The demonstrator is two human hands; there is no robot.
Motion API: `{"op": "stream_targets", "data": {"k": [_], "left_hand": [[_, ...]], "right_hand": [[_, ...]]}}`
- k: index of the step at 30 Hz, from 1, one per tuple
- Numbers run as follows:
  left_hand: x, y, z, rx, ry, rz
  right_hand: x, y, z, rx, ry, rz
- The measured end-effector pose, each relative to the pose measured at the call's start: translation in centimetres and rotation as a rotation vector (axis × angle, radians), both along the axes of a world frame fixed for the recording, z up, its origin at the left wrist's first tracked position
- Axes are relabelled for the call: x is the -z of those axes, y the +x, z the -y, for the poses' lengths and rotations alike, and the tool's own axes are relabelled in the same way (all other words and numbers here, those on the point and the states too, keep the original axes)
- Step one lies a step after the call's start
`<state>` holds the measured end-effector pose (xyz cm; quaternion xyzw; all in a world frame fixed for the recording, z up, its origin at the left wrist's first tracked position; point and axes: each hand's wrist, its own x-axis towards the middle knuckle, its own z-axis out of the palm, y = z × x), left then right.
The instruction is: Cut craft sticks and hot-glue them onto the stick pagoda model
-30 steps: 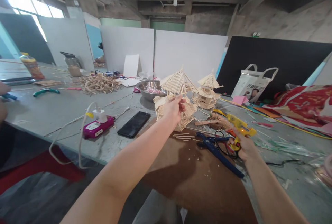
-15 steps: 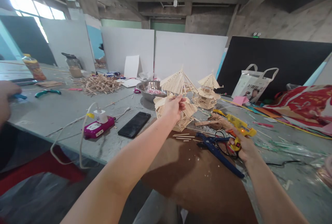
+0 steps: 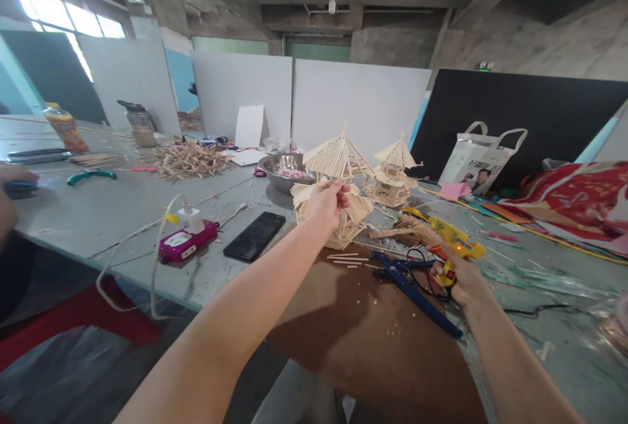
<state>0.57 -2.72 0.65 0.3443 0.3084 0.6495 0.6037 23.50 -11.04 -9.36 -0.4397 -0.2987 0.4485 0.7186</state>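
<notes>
A model pavilion (image 3: 333, 156) of thin wooden sticks stands at the middle of the table, with a pointed upper roof and a wider lower roof. My left hand (image 3: 330, 203) is closed on it between the two roofs; the fingertips are partly hidden, and I cannot tell which stick they pinch. In my right hand (image 3: 464, 280) is a yellow glue gun (image 3: 454, 237) with a small orange light lit, its nozzle pointing left towards the model. Blue-handled cutters (image 3: 417, 296) lie beside the right hand. Several short sticks (image 3: 348, 258) rest in front of the model.
A second stick model (image 3: 392, 178) and a metal bowl (image 3: 284, 172) stand behind. Left are a phone (image 3: 254, 235), a purple power strip (image 3: 189, 242) with white cable, and a stick heap (image 3: 189, 161). Another person's hand (image 3: 12, 182) shows at the left edge. A brown board (image 3: 373, 339) lies in front.
Both my hands and the glue gun hold almost still. At the left edge, the other person's hand has moved slightly down with the blue thing in it.
</notes>
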Motion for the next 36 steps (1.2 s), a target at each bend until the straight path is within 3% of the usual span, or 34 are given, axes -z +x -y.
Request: {"op": "stream_targets", "data": {"k": [15, 36], "left_hand": [[-0.1, 0.42, 0.1, -0.049, -0.001, -0.004], [0.27, 0.04, 0.02, 0.003, 0.034, 0.034]], "right_hand": [[-0.17, -0.22, 0.17, 0.015, -0.007, 0.006], [0.14, -0.08, -0.06, 0.008, -0.017, 0.01]]}}
